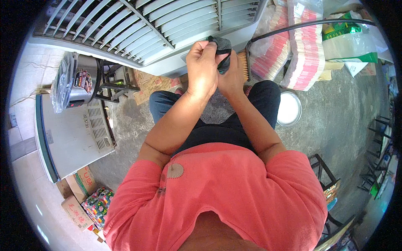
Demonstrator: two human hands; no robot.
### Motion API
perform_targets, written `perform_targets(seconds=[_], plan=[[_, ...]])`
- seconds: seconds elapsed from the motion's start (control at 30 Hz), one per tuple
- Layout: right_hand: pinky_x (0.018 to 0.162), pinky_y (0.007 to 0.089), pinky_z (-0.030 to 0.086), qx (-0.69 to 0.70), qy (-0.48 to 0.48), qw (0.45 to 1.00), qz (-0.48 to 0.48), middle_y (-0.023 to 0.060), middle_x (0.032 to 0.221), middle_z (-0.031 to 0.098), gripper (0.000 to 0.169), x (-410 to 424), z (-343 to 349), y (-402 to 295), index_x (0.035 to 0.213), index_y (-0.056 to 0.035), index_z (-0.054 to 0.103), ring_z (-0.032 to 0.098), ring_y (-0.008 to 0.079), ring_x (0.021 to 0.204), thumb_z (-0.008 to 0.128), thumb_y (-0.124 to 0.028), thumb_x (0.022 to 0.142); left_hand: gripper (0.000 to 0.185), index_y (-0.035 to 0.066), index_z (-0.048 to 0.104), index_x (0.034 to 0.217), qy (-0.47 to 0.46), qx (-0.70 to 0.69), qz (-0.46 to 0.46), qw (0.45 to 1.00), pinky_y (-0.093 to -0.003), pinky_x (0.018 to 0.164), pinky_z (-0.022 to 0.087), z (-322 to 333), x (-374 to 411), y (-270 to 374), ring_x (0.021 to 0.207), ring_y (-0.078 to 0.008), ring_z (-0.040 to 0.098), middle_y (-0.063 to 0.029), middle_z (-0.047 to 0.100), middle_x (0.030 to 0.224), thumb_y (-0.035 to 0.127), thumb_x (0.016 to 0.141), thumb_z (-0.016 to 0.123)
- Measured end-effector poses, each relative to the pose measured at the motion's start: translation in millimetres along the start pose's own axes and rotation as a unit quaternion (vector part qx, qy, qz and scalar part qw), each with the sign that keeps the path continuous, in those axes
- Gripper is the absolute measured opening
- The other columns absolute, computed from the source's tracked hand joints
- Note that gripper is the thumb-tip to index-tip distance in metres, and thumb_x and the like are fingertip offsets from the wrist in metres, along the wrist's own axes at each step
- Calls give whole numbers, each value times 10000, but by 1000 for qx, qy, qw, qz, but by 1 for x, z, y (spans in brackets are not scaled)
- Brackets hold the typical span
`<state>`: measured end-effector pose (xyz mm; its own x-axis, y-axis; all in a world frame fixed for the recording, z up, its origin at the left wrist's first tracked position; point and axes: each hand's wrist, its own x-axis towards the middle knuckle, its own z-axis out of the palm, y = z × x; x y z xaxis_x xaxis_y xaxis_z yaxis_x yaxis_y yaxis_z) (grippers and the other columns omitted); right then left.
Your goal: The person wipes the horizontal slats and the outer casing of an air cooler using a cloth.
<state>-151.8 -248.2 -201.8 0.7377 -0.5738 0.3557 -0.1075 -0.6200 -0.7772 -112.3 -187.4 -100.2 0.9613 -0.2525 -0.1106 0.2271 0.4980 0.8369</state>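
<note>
Both my hands meet in front of a white louvred grille (185, 23), at the lower edge of its housing. My left hand (202, 69) pinches a dark grey cloth (222, 44) between thumb and fingers. Lower on the same cloth, my right hand (231, 73) grips the part that hangs down; some of it is hidden behind the fingers. Just right of my right hand stands a brush with tan bristles (244, 64), partly covered by the hand.
A round metal basin of white liquid (289, 109) stands on the concrete floor by my right knee. Plastic-wrapped pink-and-white bundles (303, 53) lie beyond, under a black cable (307, 25). To the left are a steel cooker (84, 80) on a dark stand, a white appliance (69, 125) and cardboard boxes (75, 211).
</note>
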Motion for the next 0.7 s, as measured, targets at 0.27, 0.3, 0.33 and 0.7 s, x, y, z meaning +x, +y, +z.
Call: perform_targets(seconds=[0.27,0.3,0.33,0.7], plan=[[808,331,434,93,-36,988,115,170,964,610,370,17,-8,24,1119,44,535,588,282,875,530,-164,813,60,-8,504,864,17,-10,42,999,-317,660,530,-5,19,20,660,-127,509,-53,504,773,52,864,504],[790,309,439,105,-68,980,156,142,924,627,356,19,-16,25,1103,45,548,602,247,833,533,-181,828,66,-13,505,868,18,-8,53,998,-320,655,531,-7,24,21,657,-130,506,-54,501,771,53,864,502],[764,256,426,171,-105,966,161,51,866,628,325,23,-15,39,1079,16,580,576,137,797,524,-236,883,75,-18,506,878,30,4,68,997,-324,644,535,-7,30,22,658,-132,505,-60,499,770,56,867,496],[878,330,414,657,-254,668,240,94,1095,573,417,34,-43,24,1161,32,492,549,199,977,497,-296,904,130,-22,518,875,33,69,60,995,-271,577,532,-25,82,18,658,-153,547,-86,549,800,105,884,489]])
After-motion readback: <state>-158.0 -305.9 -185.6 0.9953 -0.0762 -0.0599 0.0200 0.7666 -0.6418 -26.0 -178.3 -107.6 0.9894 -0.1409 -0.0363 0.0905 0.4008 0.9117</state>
